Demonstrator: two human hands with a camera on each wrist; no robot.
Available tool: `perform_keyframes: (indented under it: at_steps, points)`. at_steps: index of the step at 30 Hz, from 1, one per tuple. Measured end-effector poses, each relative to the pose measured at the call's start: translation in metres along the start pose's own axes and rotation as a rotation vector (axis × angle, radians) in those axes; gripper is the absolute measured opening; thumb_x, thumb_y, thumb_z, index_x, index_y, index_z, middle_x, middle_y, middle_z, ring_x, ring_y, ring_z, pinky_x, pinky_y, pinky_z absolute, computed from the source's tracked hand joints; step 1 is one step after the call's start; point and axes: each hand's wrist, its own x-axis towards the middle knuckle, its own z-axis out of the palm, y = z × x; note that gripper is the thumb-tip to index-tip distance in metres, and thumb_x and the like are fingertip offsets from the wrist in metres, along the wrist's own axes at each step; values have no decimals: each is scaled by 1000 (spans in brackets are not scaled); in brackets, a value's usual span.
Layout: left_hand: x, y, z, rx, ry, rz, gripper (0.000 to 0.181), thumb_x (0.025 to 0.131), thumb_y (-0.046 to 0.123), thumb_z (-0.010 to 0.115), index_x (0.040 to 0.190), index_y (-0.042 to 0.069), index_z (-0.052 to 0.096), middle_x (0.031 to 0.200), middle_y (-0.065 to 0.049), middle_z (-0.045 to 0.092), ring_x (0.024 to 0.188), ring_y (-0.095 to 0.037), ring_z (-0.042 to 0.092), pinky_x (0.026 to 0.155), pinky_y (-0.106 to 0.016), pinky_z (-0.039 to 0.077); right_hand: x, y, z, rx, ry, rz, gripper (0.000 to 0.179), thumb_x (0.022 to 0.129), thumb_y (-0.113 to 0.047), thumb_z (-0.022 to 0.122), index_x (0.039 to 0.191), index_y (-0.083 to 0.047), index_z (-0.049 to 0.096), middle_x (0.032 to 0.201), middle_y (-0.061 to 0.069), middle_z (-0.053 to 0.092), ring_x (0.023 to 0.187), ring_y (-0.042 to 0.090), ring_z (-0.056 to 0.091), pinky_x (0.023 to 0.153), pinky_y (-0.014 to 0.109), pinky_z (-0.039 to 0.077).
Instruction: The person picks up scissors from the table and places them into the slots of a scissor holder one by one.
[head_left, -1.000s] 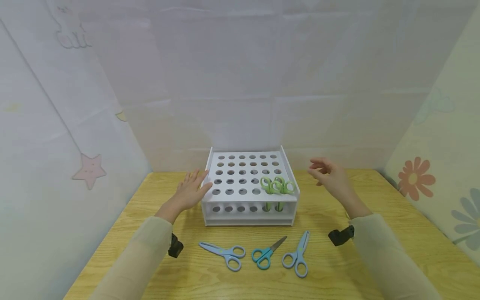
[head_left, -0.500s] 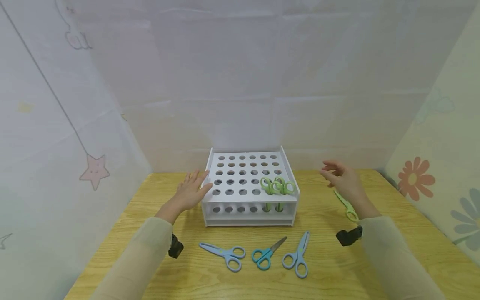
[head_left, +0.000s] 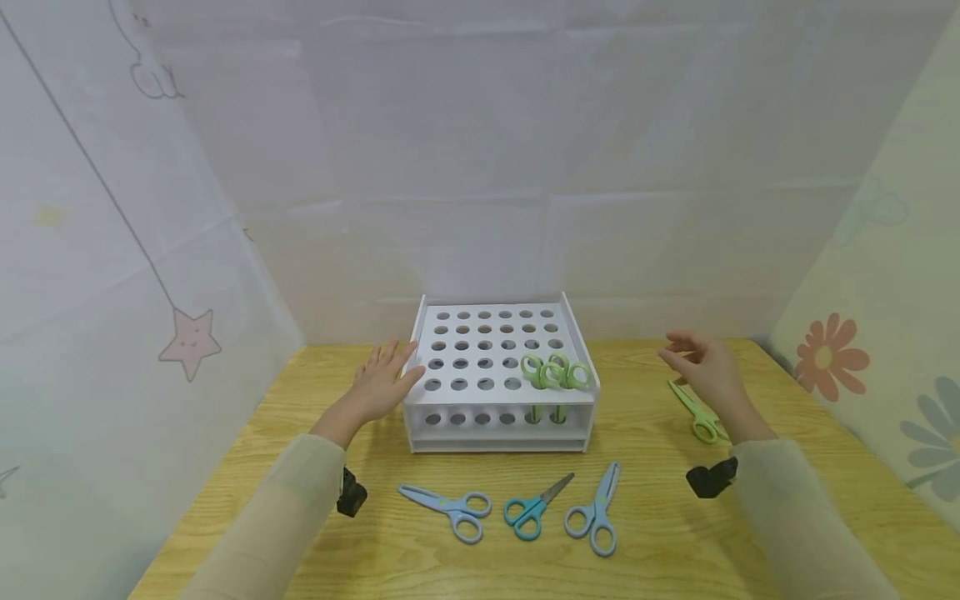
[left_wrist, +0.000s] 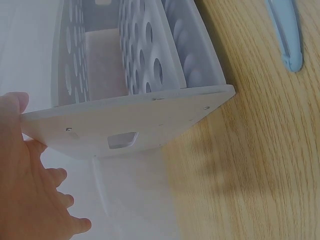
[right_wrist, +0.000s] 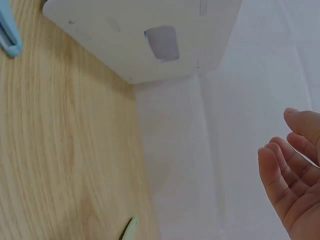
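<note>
A wooden counter carries a white rack. The left grip touches the rack's left side, fingers spread and straight, grasping nothing. The right grip, released, fingers loosely bent around nothing, hovers right of the rack. Much the nearer hand to the loose green scissors, it has them lying beneath and towards the person, long axis slanting from far-left tip to near-right loops.

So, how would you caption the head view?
Left hand at a white rack with two green scissors; right hand near a third pair on the table.
</note>
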Motion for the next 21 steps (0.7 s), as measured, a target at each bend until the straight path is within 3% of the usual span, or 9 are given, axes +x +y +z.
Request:
perform_keyframes:
  at_steps: [21]
  points:
    - [1,-2,1,11,5,5,63,97,50,29,148,16,19,151,-19,4,135,-41,-6,101,-63,-1,-11,30,-13,-45,-9,75,55,93,-32,55,130,7,44,110,26,54,70,-2,52,58,29,53]
